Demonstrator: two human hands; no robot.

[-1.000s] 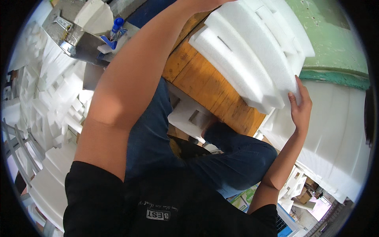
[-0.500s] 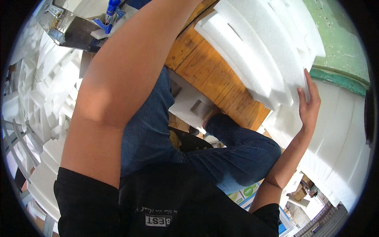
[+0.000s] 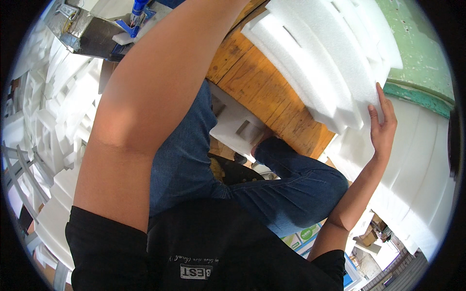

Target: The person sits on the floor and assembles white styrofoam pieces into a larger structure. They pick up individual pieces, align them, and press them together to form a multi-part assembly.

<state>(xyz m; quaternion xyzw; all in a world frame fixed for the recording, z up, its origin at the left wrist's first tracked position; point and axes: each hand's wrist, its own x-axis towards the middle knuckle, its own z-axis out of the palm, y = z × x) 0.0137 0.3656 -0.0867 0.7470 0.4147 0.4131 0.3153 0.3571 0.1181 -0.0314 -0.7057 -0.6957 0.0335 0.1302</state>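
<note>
Spread, with its thumb held apart from the fingers, the right hand (image 3: 383,127) touches the near right end of the curved white foam pieces (image 3: 330,68); whether any foam is pinched between thumb and fingers cannot be told. The left hand lies beyond the upper edge of the view, so its hold cannot be told either; only the left arm (image 3: 179,63) shows, reaching up past the left end of the foam. Layered and fanned out in overlapping arcs, the foam pieces lie on a wooden tabletop (image 3: 269,89) of brown planks, and a narrow slit shows in the nearer ones. Beyond them is a worn pale green surface (image 3: 422,51) with a darker green edge (image 3: 422,100), and white sheeting (image 3: 412,150) hangs below that. Under the tabletop stands a white foam block (image 3: 233,123) with a square opening, near the person's bent leg in blue jeans (image 3: 291,191). At upper left, a blue plastic tool (image 3: 137,14) sits beside a dark box (image 3: 99,36), above a jumbled heap of white foam offcuts (image 3: 51,106).
</note>
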